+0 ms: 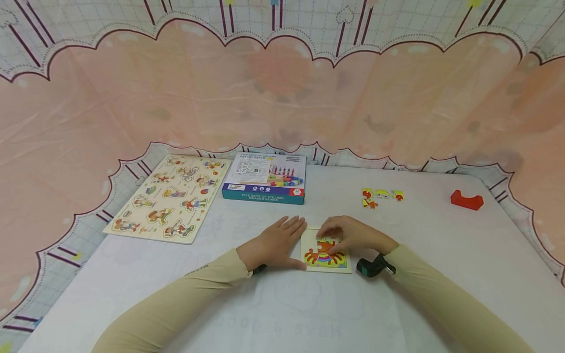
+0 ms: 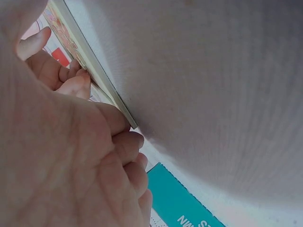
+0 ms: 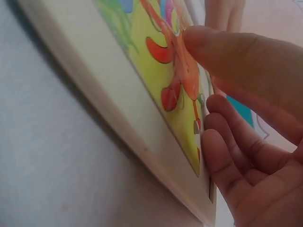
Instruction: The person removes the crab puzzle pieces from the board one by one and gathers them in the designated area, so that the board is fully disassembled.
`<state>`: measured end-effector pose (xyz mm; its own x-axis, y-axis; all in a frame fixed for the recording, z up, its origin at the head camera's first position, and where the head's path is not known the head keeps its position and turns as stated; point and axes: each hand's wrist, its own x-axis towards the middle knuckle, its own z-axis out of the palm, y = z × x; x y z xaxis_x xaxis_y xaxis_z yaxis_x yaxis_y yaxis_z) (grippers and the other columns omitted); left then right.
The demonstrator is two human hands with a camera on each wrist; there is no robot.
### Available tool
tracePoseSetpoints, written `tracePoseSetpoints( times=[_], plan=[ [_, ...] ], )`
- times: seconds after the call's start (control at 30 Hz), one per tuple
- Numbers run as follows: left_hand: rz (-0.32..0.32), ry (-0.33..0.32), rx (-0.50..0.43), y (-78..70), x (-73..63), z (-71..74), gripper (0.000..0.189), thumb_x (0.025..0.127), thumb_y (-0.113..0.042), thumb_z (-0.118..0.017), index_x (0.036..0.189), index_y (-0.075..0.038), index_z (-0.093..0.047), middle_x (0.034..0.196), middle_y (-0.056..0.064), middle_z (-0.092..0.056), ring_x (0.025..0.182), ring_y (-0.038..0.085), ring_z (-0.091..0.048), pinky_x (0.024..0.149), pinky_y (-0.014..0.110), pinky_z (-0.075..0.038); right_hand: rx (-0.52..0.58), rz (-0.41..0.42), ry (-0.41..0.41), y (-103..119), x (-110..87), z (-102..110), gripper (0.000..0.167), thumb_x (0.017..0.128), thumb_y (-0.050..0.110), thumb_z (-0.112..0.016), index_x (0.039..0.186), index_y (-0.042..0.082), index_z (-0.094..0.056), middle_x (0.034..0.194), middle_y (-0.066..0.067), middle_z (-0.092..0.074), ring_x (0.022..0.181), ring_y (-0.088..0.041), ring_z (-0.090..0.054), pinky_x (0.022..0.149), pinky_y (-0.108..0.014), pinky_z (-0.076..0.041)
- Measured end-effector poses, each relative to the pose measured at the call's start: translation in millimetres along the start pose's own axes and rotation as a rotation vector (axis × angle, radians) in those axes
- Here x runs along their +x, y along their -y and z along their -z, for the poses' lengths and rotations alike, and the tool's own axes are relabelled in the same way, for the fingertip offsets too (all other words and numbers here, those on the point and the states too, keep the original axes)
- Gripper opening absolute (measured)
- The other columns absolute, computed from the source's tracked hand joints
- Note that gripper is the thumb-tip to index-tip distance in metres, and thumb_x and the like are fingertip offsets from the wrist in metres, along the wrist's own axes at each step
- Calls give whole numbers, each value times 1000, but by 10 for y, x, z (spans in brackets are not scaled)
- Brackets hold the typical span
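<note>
A small framed wooden puzzle board (image 1: pixel 326 269) with an orange crab picture lies on the table in front of me. My left hand (image 1: pixel 275 244) rests against its left side, thumb near the lower corner and the other fingers stretched toward the upper corner. Over the board, my right hand (image 1: pixel 353 234) bends its thumb and index finger about an orange-and-yellow puzzle piece (image 1: pixel 325 246) in the crab picture. The right wrist view shows the thumb (image 3: pixel 203 42) touching the crab, with the lower fingers curled near the frame's edge. The index fingertip is hidden there.
Several loose puzzle pieces (image 1: pixel 381 195) lie right of the board, with a red notched block (image 1: pixel 467 200) farther right. Behind the left hand stands a teal-edged box (image 1: pixel 264 179). A large pegboard puzzle (image 1: pixel 167 201) lies at the left. Dark wrist gear (image 1: pixel 372 266) sits below the right wrist.
</note>
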<state>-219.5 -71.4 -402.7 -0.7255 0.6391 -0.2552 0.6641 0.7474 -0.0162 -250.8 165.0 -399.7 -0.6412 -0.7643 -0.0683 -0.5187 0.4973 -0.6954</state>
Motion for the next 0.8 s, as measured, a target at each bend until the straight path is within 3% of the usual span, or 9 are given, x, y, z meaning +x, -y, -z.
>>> tracePoseSetpoints(
  times=[0.17,0.43,0.8],
  plan=[
    [2,1,4,-3,-2,-1,104,76,-76,-49,151,-11,-18,159,4,-17,148,21,-13,121,39,-11,-32,-13,32,6,24,3,35,77,24,-77,108,11,-68,107,-3,-65,97,-14,-59,89,-23,-51],
    [9,7,5,-11,-3,10,104,76,-75,-50,151,-11,-18,159,4,-17,148,21,-13,121,39,-10,-39,-112,113,13,54,67,31,80,17,-75,110,15,-68,110,-1,-64,97,-13,-58,90,-27,-52],
    [11,3,-5,-18,-12,15,104,76,-74,-51,151,-11,-18,158,4,-18,148,22,-13,121,40,-11,-39,-79,111,58,65,74,23,80,5,-72,103,10,-70,107,-5,-65,94,-14,-57,89,-29,-53]
  ],
)
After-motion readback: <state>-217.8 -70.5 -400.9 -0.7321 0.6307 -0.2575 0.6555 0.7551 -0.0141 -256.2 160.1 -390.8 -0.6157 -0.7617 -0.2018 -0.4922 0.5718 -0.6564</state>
